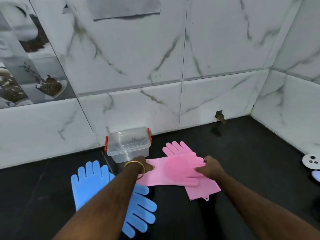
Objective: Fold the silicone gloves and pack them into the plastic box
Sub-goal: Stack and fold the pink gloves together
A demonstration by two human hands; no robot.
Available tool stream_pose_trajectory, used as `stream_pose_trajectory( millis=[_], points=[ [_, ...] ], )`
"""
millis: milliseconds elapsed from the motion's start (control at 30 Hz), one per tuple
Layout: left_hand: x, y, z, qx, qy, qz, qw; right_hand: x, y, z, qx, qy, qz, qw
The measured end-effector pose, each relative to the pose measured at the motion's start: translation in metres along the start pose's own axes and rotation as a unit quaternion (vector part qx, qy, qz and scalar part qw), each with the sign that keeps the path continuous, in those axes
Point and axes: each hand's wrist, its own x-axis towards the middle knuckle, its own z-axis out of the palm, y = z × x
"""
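Note:
Two pink silicone gloves lie crossed on the black counter. The top pink glove [178, 170] lies sideways, palm bristles up, over the lower pink glove [202, 189], whose fingers point toward the wall. My left hand [144, 166] grips the top glove's cuff end. My right hand [212, 168] pinches its fingertips. Two blue gloves lie at the lower left: one blue glove [88, 181] flat with fingers up, another blue glove [140, 210] partly under my left forearm. The clear plastic box [128, 144] with red clips stands against the wall, lid on, just behind my left hand.
The black counter [242, 153] meets a marble-tiled wall at the back and right. A white object with black dots [311, 161] sits at the right edge. A small hole [219, 116] shows at the wall's base.

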Motion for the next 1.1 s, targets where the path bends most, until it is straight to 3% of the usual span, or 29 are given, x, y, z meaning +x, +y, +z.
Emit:
stream_pose_trajectory(
  millis=[200, 300, 400, 533, 800, 933, 1100],
  points=[
    [-0.005, 0.013, 0.031, -0.080, 0.059, -0.139, 0.985, 0.024, 0.016, -0.004, 0.101, -0.021, 0.022, 0.994],
    [-0.001, 0.019, 0.033, -0.182, 0.093, -0.218, 0.954, 0.035, 0.022, -0.001, 0.130, -0.032, 0.018, 0.991],
    [0.003, 0.020, 0.035, -0.276, 0.075, -0.242, 0.927, 0.041, 0.028, 0.001, 0.168, -0.047, 0.012, 0.985],
    [0.003, 0.021, 0.035, -0.247, 0.030, -0.207, 0.946, 0.046, 0.036, -0.002, 0.237, -0.053, -0.013, 0.970],
    [-0.008, 0.043, 0.016, -0.201, 0.049, -0.046, 0.977, 0.044, 0.049, -0.022, 0.359, -0.074, -0.032, 0.930],
    [-0.035, 0.035, 0.005, -0.304, 0.059, -0.021, 0.951, 0.036, 0.052, -0.034, 0.402, -0.036, -0.013, 0.915],
    [-0.075, -0.006, 0.022, -0.493, 0.002, -0.015, 0.870, 0.008, 0.050, -0.033, 0.412, -0.024, 0.003, 0.911]
  ],
)
